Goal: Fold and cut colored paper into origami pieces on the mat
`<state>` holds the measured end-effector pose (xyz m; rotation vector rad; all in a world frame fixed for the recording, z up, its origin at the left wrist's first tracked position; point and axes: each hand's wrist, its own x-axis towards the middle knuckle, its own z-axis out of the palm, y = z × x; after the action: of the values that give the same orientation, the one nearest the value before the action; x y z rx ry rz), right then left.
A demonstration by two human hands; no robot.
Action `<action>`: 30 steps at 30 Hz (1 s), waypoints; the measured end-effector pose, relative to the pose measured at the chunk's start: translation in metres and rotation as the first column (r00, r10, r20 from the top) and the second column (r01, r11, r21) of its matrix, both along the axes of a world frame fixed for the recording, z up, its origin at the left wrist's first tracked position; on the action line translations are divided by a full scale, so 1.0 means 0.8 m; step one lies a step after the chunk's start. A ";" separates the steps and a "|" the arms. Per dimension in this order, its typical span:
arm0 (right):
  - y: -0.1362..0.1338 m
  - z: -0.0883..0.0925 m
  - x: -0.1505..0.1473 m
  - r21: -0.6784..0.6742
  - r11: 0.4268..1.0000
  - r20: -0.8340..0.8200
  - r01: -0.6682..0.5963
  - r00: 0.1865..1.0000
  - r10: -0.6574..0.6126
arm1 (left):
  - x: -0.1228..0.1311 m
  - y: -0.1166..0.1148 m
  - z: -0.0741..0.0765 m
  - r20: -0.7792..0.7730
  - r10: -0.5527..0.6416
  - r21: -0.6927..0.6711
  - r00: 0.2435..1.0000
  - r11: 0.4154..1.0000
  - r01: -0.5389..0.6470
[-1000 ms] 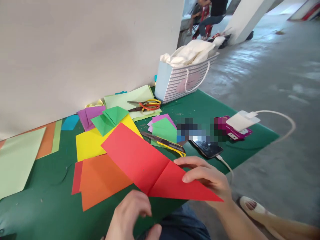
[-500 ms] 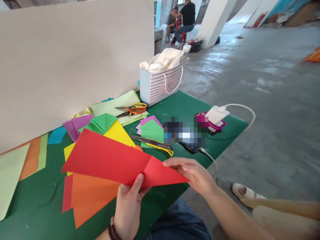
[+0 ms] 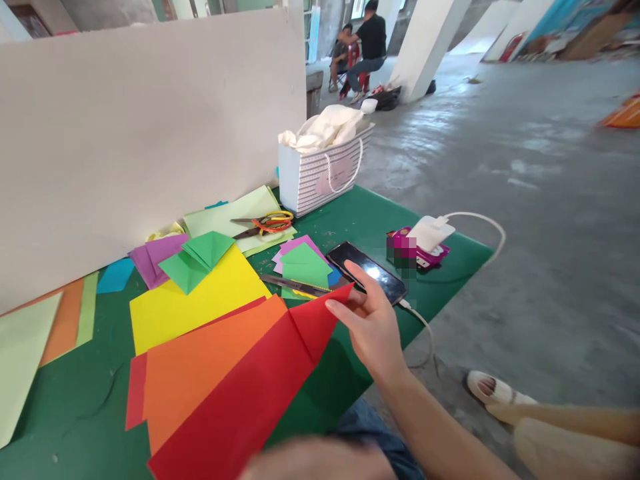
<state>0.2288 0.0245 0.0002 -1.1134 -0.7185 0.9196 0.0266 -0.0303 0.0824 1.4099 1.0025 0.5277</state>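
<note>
A sheet of red paper with a crease across it slants over the table, its pointed end up. My right hand pinches that point between thumb and fingers. My left hand is smeared by motion at the bottom edge, near the red paper's lower part; its fingers cannot be made out. Under the red sheet lies orange paper, with yellow paper behind it. A utility knife is partly hidden by the red tip.
Folded green paper, purple paper and scissors lie further back. A phone on a cable and a white charger are to the right. A striped paper bag stands against the pale board.
The red paper has swung round, its pointed end rising and its wide end dropping toward me. My right hand now grips the tip. My left hand has left the crease and moved down.
</note>
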 end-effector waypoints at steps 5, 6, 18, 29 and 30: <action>0.006 -0.011 -0.004 0.003 0.997 -0.079 -0.076 0.994 0.076 | -0.008 0.082 -0.003 -0.310 0.225 0.507 0.924 0.861 -0.039; 0.008 -0.013 -0.004 -0.005 0.996 -0.086 -0.090 0.992 0.090 | -0.005 0.099 -0.007 -0.410 0.174 0.506 0.895 0.860 0.065; 0.023 -0.027 -0.003 -0.017 0.998 -0.076 -0.052 0.996 0.051 | 0.028 0.144 -0.032 -0.382 -0.118 0.130 0.917 0.975 0.179; -0.006 -0.034 -0.014 0.526 0.826 0.581 0.204 0.623 -0.524 | 0.025 0.124 -0.026 -0.480 0.101 0.282 0.872 0.958 0.044; -0.008 -0.032 -0.015 0.599 0.779 0.629 0.187 0.492 -0.602 | 0.023 0.123 -0.026 -0.495 0.115 0.294 0.861 0.955 0.041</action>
<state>0.2167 0.0180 -0.0254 -1.1655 -1.2578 -0.2693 0.0452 0.0683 0.0617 1.8596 1.4190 0.3434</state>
